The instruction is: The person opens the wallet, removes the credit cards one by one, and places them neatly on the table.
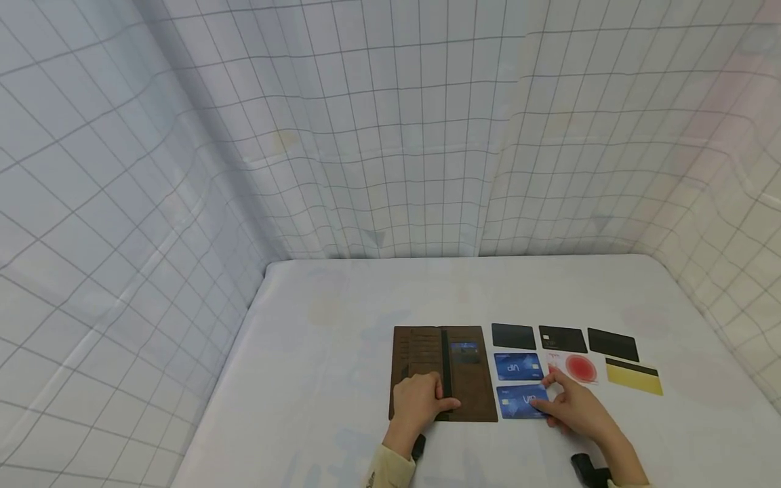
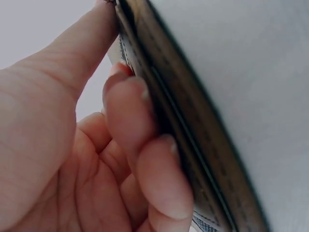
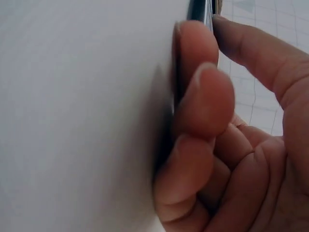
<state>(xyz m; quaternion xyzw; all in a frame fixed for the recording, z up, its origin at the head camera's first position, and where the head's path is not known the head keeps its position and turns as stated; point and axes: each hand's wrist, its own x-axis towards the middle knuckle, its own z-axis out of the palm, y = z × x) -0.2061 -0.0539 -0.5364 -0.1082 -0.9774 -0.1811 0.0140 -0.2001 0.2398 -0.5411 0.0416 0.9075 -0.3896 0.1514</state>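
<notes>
A brown wallet [image 1: 478, 400] lies unfolded on the table, with a dark strap [image 1: 446, 352] down its middle and a blue card [image 1: 465, 349] in its right half. My left hand [image 1: 419, 401] holds the wallet's lower part, fingers curled against it and thumb stretched across the strap. Just right of the wallet, my right hand [image 1: 576, 409] pinches the right end of a blue VIP card [image 1: 515, 401], thumb on its face. In the right wrist view the other fingertips [image 3: 205, 101] are bent low beside the white surface. Another blue VIP card [image 1: 517, 366], upside down, lies directly above.
Along the top lie three dark cards [image 1: 514, 336]. A white card with a red circle [image 1: 581, 368] sits behind my right fingers, and a yellow card with a black stripe [image 1: 634, 379] is farther right. White table cloth [image 1: 305, 379] and grid-patterned curtains [image 1: 390, 135] surround everything.
</notes>
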